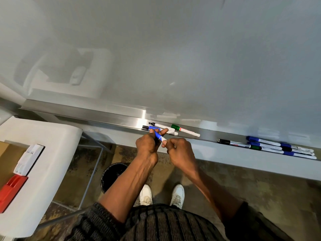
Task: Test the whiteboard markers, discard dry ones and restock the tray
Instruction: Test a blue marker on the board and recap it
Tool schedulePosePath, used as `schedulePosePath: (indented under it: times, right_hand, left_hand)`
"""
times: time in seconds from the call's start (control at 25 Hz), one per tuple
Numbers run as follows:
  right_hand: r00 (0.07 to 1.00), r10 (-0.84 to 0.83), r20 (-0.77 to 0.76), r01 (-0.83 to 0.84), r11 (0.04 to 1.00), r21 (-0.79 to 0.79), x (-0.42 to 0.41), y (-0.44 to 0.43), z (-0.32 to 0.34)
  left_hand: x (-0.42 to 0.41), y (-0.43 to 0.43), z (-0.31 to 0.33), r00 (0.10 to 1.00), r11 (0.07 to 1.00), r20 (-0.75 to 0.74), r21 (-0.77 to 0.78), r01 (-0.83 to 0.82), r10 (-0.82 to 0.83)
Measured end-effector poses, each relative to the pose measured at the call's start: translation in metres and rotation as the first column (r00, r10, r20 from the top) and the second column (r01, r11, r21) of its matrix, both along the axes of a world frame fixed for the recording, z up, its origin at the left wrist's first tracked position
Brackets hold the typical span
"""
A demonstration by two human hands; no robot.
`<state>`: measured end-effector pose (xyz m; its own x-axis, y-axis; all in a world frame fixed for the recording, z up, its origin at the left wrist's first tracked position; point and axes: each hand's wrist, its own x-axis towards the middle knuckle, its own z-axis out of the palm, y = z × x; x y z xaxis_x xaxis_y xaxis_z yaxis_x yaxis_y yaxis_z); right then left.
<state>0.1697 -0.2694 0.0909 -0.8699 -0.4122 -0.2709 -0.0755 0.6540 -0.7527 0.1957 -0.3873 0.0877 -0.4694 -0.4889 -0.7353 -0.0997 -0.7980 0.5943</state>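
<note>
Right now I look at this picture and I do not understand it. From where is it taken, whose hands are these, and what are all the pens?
There is one picture, from a camera worn on a person's head, looking down. No machine is here: the two bare hands belong to that person, who stands before a whiteboard.

Both hands grip one blue marker: the left hand is on its blue end, the right hand on its white barrel.

Along the board's bottom runs a metal tray. In it lie several markers: a green-capped one, a black-capped one, and a group with blue caps at the right.

On the floor stands a black bin.
</note>
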Motion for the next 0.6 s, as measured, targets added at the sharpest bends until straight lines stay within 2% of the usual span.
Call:
schedulePosePath:
  times: [0.08,0.12,0.16,0.2,0.24,0.28,0.32,0.36,0.44,0.52,0.6]
  right_hand:
    - [0.980,-0.065,0.190,0.082,0.993,-0.083,-0.006,-0.002,0.004]
    - [0.980,-0.049,0.194,0.064,0.995,-0.075,-0.006,-0.004,0.007]
    - [0.996,0.012,0.090,-0.010,1.000,-0.020,-0.001,-0.004,0.010]
    - [0.985,0.114,-0.129,-0.103,0.991,0.087,0.006,-0.002,0.011]
    - [0.898,0.242,-0.366,-0.168,0.961,0.221,0.017,0.003,0.010]
    - [0.792,0.336,-0.510,-0.199,0.931,0.305,0.030,0.013,0.009]
    - [0.746,0.350,-0.567,-0.203,0.930,0.308,0.042,0.024,0.008]
    - [0.766,0.297,-0.570,-0.189,0.952,0.241,0.047,0.034,0.005]
    - [0.896,0.097,-0.433,-0.090,0.995,0.037,0.032,0.050,0.002]
    - [0.989,-0.047,-0.138,0.010,0.966,-0.256,0.016,0.056,0.004]
    - [0.976,-0.064,0.207,0.155,0.875,-0.459,0.009,0.048,0.021]
  left_hand:
    - [0.000,0.004,0.003,1.000,1.000,0.008,0.008,0.000,0.000]
    - [0.000,0.005,0.002,1.000,1.000,0.028,0.006,-0.002,0.002]
    - [0.000,0.001,0.001,0.999,1.000,0.046,0.005,-0.015,0.014]
    - [0.001,-0.010,-0.003,0.997,0.999,0.063,-0.002,-0.051,0.051]
    - [0.002,-0.030,-0.008,0.989,0.992,0.081,-0.004,-0.124,0.124]
    - [0.004,-0.055,-0.014,0.977,0.982,0.096,-0.015,-0.189,0.190]
    - [0.006,-0.083,-0.020,0.971,0.976,0.103,-0.027,-0.215,0.217]
    - [0.010,-0.105,-0.021,0.976,0.981,0.106,-0.040,-0.188,0.191]
    - [0.014,-0.122,-0.021,0.992,0.996,0.092,-0.025,-0.087,0.089]
    - [0.012,-0.108,-0.017,1.000,0.999,0.017,0.039,-0.022,0.022]
    - [0.006,-0.085,-0.013,0.999,0.993,-0.051,0.117,0.004,0.002]
